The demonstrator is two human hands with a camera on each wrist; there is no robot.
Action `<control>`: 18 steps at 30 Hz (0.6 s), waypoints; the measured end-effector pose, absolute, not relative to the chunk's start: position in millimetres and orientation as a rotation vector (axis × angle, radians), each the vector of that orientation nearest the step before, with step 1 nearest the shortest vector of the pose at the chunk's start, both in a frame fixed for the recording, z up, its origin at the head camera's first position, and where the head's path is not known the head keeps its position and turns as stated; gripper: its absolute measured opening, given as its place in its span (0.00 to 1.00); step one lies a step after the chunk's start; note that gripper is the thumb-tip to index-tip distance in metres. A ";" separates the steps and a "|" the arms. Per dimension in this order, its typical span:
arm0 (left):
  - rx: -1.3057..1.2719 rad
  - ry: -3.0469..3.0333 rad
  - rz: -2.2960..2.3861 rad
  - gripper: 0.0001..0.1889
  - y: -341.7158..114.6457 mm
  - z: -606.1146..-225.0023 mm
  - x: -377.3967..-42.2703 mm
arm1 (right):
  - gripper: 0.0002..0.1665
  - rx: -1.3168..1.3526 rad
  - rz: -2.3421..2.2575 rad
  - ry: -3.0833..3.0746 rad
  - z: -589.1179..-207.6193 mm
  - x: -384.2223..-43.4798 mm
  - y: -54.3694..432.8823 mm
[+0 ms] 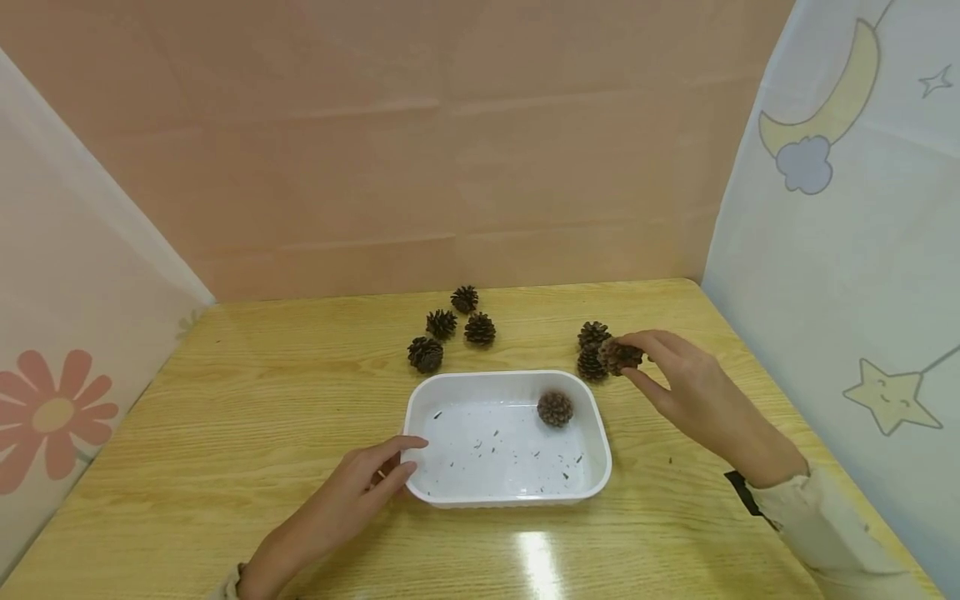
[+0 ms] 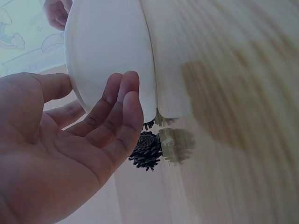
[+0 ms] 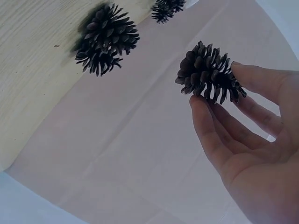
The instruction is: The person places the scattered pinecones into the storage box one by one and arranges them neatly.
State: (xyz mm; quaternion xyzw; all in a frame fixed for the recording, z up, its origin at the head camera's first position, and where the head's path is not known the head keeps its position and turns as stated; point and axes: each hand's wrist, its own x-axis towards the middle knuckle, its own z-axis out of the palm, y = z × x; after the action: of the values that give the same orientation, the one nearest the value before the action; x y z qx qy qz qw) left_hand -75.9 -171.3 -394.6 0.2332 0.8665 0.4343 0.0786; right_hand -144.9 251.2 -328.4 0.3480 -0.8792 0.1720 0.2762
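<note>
My right hand (image 1: 693, 387) pinches a brown pine cone (image 3: 205, 72) between thumb and fingertips, raised above the table right of the white plastic tray (image 1: 510, 497). Just behind it, two other pine cones (image 1: 593, 335) stand close together on the table. My left hand (image 1: 352, 492) holds the tray's left end, with one finger over the rim and the other fingers (image 2: 124, 112) bent against the outer wall. One pine cone (image 1: 555, 409) lies inside the tray at the back right, among small dark bits scattered on its floor.
Several pine cones (image 1: 442, 324) are grouped on the table (image 1: 300, 392) behind the tray's left part. A tan backdrop (image 1: 450, 167) rises along the far edge. Patterned white sheets (image 1: 847, 275) hang at both sides.
</note>
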 end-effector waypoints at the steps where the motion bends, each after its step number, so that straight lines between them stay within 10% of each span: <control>1: 0.697 2.594 1.300 0.18 -171.5 -394.6 -75.8 | 0.28 0.939 0.464 -2.363 -328.4 -143.7 249.6; 18: 0.641 2.572 1.284 0.18 -172.6 -394.1 -76.4 | 0.22 1.076 0.450 -2.359 -343.2 -123.2 217.4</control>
State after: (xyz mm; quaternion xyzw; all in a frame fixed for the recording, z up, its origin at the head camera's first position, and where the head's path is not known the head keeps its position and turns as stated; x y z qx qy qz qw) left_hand -76.4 -172.6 -394.1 0.2165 0.8691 0.4338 0.0980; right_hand -123.2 217.4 -343.2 0.3956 -0.8676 0.1653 0.2521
